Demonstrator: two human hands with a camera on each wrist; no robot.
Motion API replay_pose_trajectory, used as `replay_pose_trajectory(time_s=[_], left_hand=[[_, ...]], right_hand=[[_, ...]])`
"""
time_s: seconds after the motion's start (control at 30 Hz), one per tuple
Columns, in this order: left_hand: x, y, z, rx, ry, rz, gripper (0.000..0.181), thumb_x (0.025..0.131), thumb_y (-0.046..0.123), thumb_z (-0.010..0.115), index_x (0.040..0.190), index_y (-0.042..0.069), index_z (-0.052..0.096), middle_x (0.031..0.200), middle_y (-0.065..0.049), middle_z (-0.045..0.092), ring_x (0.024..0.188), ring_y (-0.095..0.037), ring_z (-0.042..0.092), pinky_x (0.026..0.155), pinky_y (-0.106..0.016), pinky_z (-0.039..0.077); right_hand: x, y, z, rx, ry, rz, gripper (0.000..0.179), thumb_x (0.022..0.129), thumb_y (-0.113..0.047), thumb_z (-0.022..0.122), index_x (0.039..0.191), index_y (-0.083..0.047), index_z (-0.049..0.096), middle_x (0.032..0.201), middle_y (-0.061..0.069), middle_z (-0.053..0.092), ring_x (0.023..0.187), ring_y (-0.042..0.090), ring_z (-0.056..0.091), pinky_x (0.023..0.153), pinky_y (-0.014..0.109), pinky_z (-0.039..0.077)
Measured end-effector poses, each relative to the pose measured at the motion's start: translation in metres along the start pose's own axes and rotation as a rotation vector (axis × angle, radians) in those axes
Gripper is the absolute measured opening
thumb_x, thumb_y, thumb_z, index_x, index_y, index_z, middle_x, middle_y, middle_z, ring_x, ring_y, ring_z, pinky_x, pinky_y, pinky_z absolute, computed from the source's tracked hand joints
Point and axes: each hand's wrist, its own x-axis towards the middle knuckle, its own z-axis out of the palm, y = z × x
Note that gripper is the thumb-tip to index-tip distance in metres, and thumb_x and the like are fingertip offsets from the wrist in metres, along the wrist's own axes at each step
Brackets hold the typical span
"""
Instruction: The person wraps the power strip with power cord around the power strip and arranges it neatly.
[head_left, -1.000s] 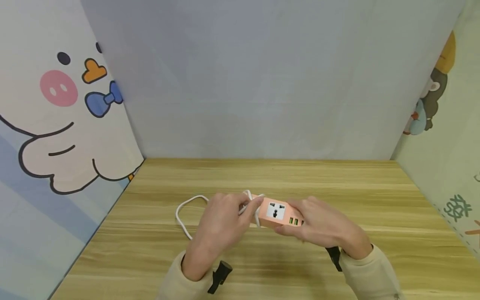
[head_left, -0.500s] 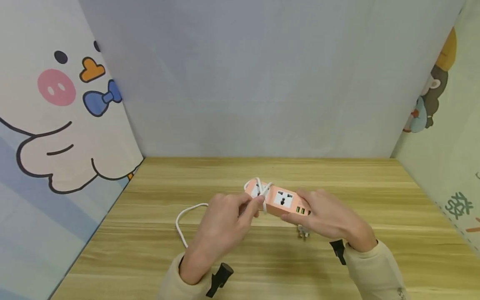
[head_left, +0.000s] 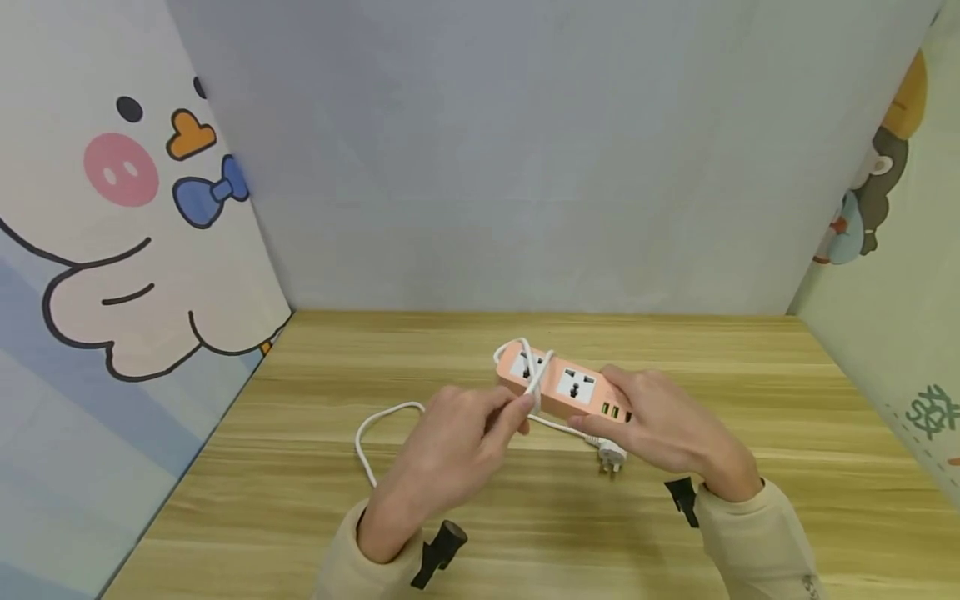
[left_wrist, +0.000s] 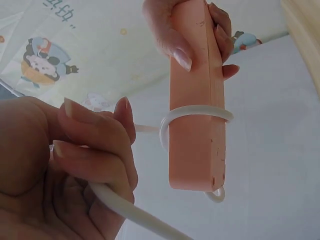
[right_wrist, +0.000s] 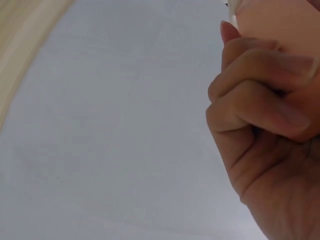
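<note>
My right hand (head_left: 660,421) grips the USB end of a peach-coloured power strip (head_left: 551,402), which is tilted with its far end up and to the left. A white cord (left_wrist: 192,112) loops round the strip's other half and crosses over one socket. Close to that loop, my left hand (head_left: 461,442) pinches the cord between thumb and fingers; in the left wrist view its fingers curl round the cord (left_wrist: 145,220). The white plug (head_left: 612,455) shows just below the strip, near my right hand. In the right wrist view, my right fingers (right_wrist: 255,70) wrap the strip's body.
A slack bend of cord (head_left: 382,414) lies left of my left hand on the wood-grain table (head_left: 262,517). A grey backdrop (head_left: 480,167) stands behind the table, with cartoon-printed panels (head_left: 120,250) at the sides. Black wrist mounts (head_left: 442,550) sit at both cuffs.
The power strip has moved up and slightly right with my right hand. More of its socket end and crossed cord shows. The plug, hidden before, has come into view below it.
</note>
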Motion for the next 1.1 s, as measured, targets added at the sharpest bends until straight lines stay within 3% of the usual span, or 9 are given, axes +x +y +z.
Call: replay_pose_trajectory(time_s=[0.3,0.6,0.87,0.97,1.1], left_hand=[[-0.001,-0.003,-0.002,0.04,-0.126,0.067,0.032,0.11,0.023,0.045,0.101,0.01,0.073,0.056,0.008,0.044,0.046,-0.002,0.032,0.048,-0.02,0.034],[-0.001,-0.005,-0.002,0.074,-0.141,0.137,0.029,0.109,0.019,0.045,0.105,0.01,0.072,0.06,0.01,0.046,0.05,0.001,0.036,0.052,-0.02,0.038],[0.0,-0.007,-0.003,-0.009,-0.265,0.13,0.027,0.11,0.015,0.042,0.114,0.011,0.067,0.067,0.008,0.058,0.052,0.0,0.043,0.056,-0.02,0.043],[0.001,-0.008,-0.003,-0.042,-0.276,0.142,0.027,0.11,0.015,0.042,0.115,0.011,0.068,0.07,0.006,0.059,0.052,0.0,0.041,0.055,-0.019,0.042],[0.003,-0.011,-0.004,-0.071,-0.267,0.203,0.026,0.11,0.016,0.044,0.116,0.012,0.069,0.072,0.006,0.061,0.056,0.001,0.045,0.059,-0.019,0.044]], right_hand=[[0.0,-0.001,-0.001,0.016,0.038,0.005,0.031,0.095,-0.048,0.067,0.094,-0.018,0.06,0.064,-0.007,0.052,0.054,0.007,0.048,0.052,0.023,0.041],[-0.001,-0.002,-0.003,0.051,0.055,-0.037,0.029,0.096,-0.043,0.066,0.099,-0.015,0.06,0.065,-0.006,0.051,0.053,0.006,0.047,0.051,0.023,0.04],[-0.001,-0.002,-0.006,0.111,0.081,-0.062,0.026,0.098,-0.037,0.067,0.105,-0.014,0.059,0.065,-0.005,0.052,0.051,0.006,0.047,0.049,0.024,0.041],[-0.003,-0.002,-0.007,0.111,0.095,-0.067,0.026,0.097,-0.036,0.068,0.108,-0.014,0.06,0.066,-0.005,0.053,0.052,0.007,0.048,0.049,0.024,0.042],[-0.006,-0.004,-0.008,0.125,0.114,-0.083,0.025,0.097,-0.033,0.069,0.11,-0.015,0.06,0.066,-0.006,0.053,0.051,0.007,0.048,0.048,0.025,0.042]])
